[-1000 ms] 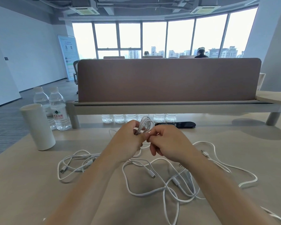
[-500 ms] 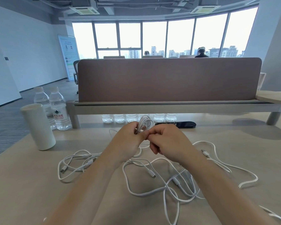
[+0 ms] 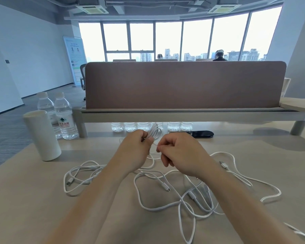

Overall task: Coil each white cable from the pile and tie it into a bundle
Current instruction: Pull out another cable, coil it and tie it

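Right of the cup, lifted off the table: a small coil of thin white cable, several tight loops poking up out of the left hand, fingers curled round its waist. Just right of that, the right hand, fingers pinching a short taut strand leading from the coil. Nearer than the cup and to its right, flat on the table: the pile of loose white cables, tangled in wide loops, small plugs showing at several ends.
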Action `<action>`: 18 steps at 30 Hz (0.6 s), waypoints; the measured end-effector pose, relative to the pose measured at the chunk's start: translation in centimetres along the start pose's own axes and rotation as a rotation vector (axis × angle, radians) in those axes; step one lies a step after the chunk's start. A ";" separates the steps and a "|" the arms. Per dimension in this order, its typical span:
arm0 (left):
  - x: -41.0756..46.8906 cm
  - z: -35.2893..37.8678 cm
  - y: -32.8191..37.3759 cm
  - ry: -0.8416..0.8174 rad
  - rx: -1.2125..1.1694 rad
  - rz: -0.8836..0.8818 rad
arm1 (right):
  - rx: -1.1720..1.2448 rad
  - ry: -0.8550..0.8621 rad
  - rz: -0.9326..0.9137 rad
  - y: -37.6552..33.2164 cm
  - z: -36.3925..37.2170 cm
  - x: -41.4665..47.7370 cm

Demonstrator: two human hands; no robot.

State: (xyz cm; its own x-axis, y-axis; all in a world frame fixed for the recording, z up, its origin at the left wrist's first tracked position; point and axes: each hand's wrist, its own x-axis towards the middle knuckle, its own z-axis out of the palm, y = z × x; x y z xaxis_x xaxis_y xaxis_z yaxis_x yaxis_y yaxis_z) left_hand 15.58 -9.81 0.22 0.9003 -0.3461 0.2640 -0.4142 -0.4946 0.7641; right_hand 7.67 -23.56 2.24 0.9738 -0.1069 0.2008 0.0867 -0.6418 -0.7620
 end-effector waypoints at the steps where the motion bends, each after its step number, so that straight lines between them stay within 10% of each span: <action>1: -0.1 0.1 0.1 -0.012 -0.011 -0.001 | -0.020 -0.024 0.009 0.1 0.0 0.1; 18: -0.4 0.4 0.9 -0.048 -0.228 -0.097 | -0.042 0.000 0.073 0.6 0.3 0.5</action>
State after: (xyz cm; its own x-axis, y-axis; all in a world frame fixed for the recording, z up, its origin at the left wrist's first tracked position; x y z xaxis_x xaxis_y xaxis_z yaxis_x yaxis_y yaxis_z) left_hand 14.80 -10.45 0.53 0.9247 -0.3461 0.1587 -0.2804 -0.3367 0.8989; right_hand 8.23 -23.79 1.72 0.9771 -0.1549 0.1457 0.0064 -0.6634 -0.7482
